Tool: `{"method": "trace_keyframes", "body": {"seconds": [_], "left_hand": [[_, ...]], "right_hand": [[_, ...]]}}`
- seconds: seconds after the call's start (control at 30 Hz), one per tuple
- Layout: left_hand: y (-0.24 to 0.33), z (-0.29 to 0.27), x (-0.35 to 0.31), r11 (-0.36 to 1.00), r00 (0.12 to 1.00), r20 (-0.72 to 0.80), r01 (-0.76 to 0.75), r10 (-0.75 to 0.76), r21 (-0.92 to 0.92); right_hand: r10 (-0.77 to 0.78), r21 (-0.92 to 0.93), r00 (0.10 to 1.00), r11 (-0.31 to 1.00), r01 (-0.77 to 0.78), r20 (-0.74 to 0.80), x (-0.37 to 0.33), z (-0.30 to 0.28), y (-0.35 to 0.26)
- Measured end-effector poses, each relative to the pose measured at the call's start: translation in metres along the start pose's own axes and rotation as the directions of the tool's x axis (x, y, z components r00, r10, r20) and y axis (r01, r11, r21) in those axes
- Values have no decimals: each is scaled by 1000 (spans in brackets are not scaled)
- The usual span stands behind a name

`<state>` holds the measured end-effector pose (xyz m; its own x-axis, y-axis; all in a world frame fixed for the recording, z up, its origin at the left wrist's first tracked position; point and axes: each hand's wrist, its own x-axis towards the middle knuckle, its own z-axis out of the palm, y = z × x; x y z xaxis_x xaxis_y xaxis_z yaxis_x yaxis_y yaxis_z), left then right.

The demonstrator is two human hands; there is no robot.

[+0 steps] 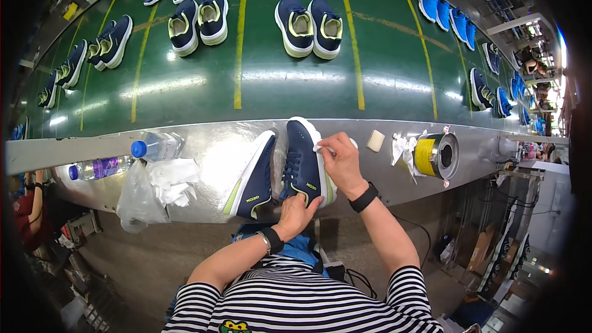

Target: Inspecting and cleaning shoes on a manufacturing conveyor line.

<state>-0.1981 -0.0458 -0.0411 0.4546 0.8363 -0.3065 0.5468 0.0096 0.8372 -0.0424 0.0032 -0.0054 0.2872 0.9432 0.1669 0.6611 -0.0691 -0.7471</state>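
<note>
A navy sneaker (298,159) with a white sole and light green heel trim stands on the metal ledge, toe pointing away from me. My left hand (295,214) grips it at the heel, fingers partly inside the collar. Beside the toe's right edge, my right hand (343,161) is closed in a pinch on a small white wad (317,145), which touches the shoe's side where upper and sole meet. Whether the wad is cloth or paper cannot be made out. To the left lies the matching navy sneaker (254,182), tipped on its side with its sole facing left.
Beyond the metal ledge (376,179) runs a green conveyor belt (296,95) with yellow lines, carrying pairs of navy and blue sneakers. Right: a cream block (375,140), crumpled tissue (404,151), an open tin (436,155). Left: two bottles (157,147), white paper (176,180), a plastic bag (139,197).
</note>
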Motion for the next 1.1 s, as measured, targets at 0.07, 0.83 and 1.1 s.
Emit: {"method": "trace_keyframes", "body": {"seconds": [0.07, 0.83, 1.1], "left_hand": [[1, 2, 1, 1000, 1000, 17, -2, 2, 18], [-25, -19, -35, 985, 988, -73, -141, 134, -101], [-41, -139, -33, 955, 858, -441, -164, 262, 249]], "right_hand": [[-28, -31, 999, 999, 29, 19, 11, 1, 4], [209, 300, 970, 924, -238, 125, -72, 5, -29], [114, 322, 993, 941, -103, -14, -11, 63, -83]]}}
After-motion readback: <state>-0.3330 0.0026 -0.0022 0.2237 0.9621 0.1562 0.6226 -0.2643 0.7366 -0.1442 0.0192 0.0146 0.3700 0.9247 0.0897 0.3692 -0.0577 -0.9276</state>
